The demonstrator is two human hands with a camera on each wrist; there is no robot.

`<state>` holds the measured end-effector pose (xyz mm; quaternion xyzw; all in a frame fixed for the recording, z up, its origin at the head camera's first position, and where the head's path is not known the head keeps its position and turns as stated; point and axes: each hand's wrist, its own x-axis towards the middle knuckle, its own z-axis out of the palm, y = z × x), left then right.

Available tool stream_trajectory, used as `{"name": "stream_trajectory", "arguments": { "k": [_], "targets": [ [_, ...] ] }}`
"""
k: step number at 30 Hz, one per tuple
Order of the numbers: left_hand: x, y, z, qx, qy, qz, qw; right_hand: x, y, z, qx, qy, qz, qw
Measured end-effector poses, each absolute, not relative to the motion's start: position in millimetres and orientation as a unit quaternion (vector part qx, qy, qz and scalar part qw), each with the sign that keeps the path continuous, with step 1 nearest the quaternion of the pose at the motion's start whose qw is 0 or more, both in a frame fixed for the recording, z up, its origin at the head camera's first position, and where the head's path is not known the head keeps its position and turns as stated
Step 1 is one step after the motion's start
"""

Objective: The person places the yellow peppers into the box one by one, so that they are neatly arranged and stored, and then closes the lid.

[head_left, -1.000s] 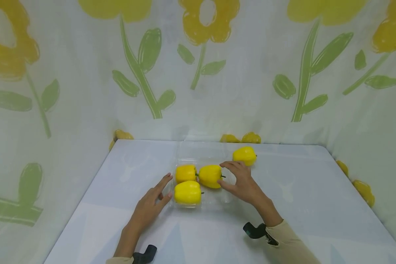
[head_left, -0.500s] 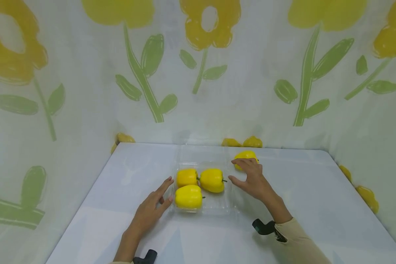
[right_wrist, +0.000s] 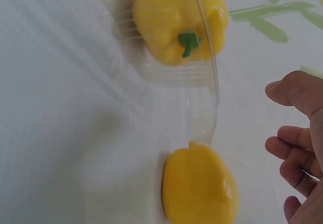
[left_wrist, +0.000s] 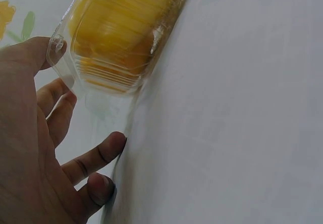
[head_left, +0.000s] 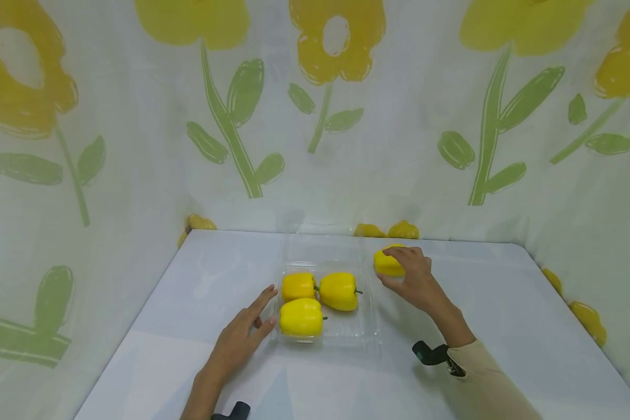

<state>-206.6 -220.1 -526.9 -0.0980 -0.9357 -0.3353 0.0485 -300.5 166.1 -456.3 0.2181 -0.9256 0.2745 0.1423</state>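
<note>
A hinged clear plastic clamshell box (head_left: 349,329) lies with its lid raised, holding a pair of yellow bell peppers (head_left: 298,286) at the back and one yellow bell pepper (head_left: 300,318) in front left. My left hand (head_left: 241,332) rests along the box's left side, its fingers extended; one fingertip meets the clear rim in the left wrist view. Beyond the box's right side, my right hand (head_left: 412,277) reaches over a loose yellow bell pepper (head_left: 383,265), thumb and fingers spread at it. From the right wrist, that loose pepper (right_wrist: 199,188) appears apart from the fingers.
The white table (head_left: 478,315) ends at a back edge just behind the loose pepper. A white curtain (head_left: 399,146) printed with yellow flowers encloses the back and sides. Each wrist carries a black camera mount (head_left: 430,353).
My right hand has moved right and away from the pepper in the box, over to the loose pepper. My left hand has stayed by the box. The head view has shifted slightly.
</note>
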Motion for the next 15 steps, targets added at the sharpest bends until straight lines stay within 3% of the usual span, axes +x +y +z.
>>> {"name": "stream_trajectory", "arguments": {
  "k": [15],
  "targets": [
    [-205, -220, -526, -0.103, -0.935, -0.335, 0.06, -318, 187, -454, 0.193, -0.938, 0.255, 0.13]
  ]
}}
